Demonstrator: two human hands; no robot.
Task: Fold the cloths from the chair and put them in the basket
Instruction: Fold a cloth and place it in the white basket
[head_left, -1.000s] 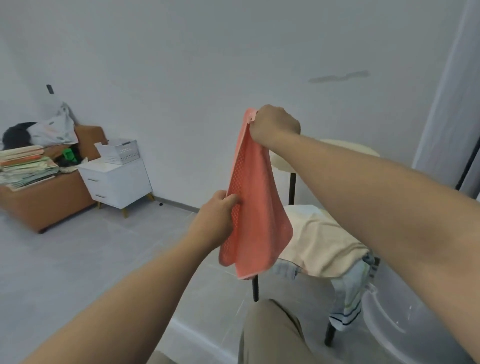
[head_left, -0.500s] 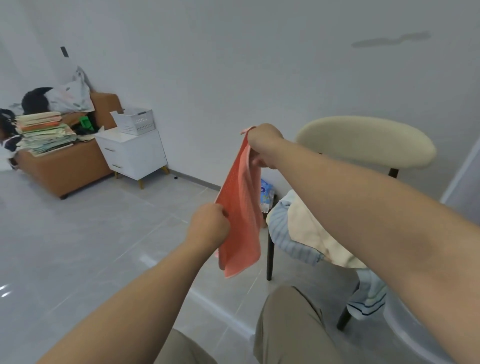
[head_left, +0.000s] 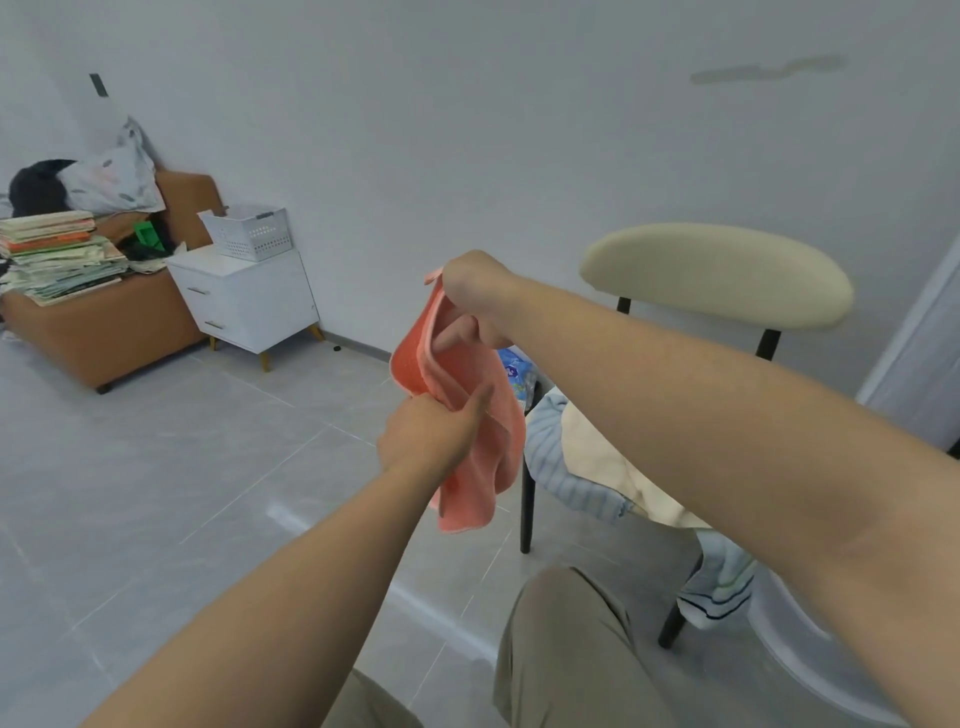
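Observation:
A coral pink cloth (head_left: 480, 447) hangs in the air in front of me, doubled over at the top. My right hand (head_left: 475, 299) grips its upper corner. My left hand (head_left: 434, 434) pinches the cloth lower down, thumb stretched along the fabric. To the right stands the chair (head_left: 717, 273) with a cream backrest and black legs. On its seat lie a cream cloth (head_left: 597, 457) and a blue striped cloth (head_left: 563, 483); another striped one (head_left: 719, 587) dangles off the front. The pale basket (head_left: 800, 644) shows at the lower right, mostly behind my right arm.
A white drawer cabinet (head_left: 249, 299) with a white crate (head_left: 252, 231) stands by the wall at left, beside a brown sofa (head_left: 109, 327) piled with books and bags. Grey tiled floor spreads between. My knee (head_left: 566, 639) is at the bottom. A blue packet (head_left: 514, 376) lies behind the cloth.
My right hand has come down and my left hand has risen toward it, so the pink cloth now bunches and folds over. The view has swung left and down.

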